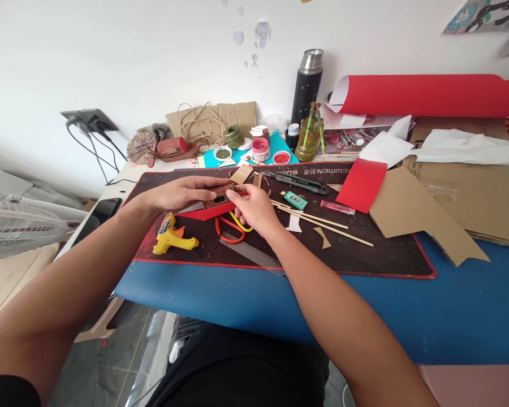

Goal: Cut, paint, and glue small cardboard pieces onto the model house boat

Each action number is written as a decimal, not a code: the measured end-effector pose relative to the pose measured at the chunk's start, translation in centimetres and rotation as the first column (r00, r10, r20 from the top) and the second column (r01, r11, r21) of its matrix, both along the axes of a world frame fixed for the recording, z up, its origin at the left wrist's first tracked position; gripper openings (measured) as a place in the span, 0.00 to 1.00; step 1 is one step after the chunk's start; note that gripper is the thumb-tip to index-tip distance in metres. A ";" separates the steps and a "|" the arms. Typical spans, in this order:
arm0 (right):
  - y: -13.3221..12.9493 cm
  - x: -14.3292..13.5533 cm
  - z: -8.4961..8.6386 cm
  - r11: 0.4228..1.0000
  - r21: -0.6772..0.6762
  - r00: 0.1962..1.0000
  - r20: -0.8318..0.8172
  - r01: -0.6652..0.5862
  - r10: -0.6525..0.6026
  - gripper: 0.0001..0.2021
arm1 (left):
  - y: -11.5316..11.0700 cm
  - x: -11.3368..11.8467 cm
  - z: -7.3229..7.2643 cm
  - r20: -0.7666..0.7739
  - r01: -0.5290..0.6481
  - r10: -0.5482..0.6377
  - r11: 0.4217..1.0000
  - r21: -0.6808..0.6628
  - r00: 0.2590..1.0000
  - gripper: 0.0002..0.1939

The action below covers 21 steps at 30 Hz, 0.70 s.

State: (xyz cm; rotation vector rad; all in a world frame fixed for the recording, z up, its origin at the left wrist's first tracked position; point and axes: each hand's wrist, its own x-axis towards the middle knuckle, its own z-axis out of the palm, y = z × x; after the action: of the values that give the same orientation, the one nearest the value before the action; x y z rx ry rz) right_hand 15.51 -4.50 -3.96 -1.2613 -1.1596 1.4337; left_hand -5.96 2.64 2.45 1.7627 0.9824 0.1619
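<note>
Over the dark mat, my left hand (186,192) has its fingers laid along the top and side of a small brown cardboard piece (214,200) with a dark opening. A red corrugated strip (207,213) runs beneath that piece. My right hand (254,209) pinches the right end of the piece and strip, thumb and index finger together. Just below my hands lie scissors with red and yellow handles (230,234). A yellow glue gun (173,236) rests on the mat below my left hand.
Around the mat (365,260) are a green cutter (297,181), a teal lighter (294,199), thin sticks (322,219) and red paper (362,183). Behind stand paint jars (261,149), a black thermos (307,85) and a red roll (424,95). Cardboard (407,206) lies right.
</note>
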 end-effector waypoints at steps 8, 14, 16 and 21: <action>0.1 0.0 -0.3 1.000 0.015 1.000 0.005 -0.002 0.001 0.14 | 0.0 -0.1 0.0 0.001 -0.005 0.005 1.000 -0.002 1.000 0.35; 0.0 0.0 -0.1 1.000 0.010 1.000 0.005 -0.001 0.001 0.14 | 0.0 -0.1 -0.1 -0.005 0.003 -0.002 1.000 0.011 1.000 0.36; 0.0 0.1 -0.1 1.000 0.009 1.000 0.008 -0.002 0.002 0.14 | 0.0 -0.1 -0.1 -0.003 0.003 -0.002 1.000 0.015 1.000 0.35; -0.1 0.1 -0.1 1.000 0.018 1.000 0.000 -0.010 0.010 0.13 | -0.1 -0.1 -0.1 0.029 -0.033 0.034 0.999 -0.028 0.999 0.35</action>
State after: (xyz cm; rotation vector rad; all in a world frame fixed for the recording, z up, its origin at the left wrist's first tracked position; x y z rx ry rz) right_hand 15.64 -4.56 -4.07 -1.2443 -1.1775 1.4280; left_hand -6.04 2.52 2.37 1.7149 0.9893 0.1940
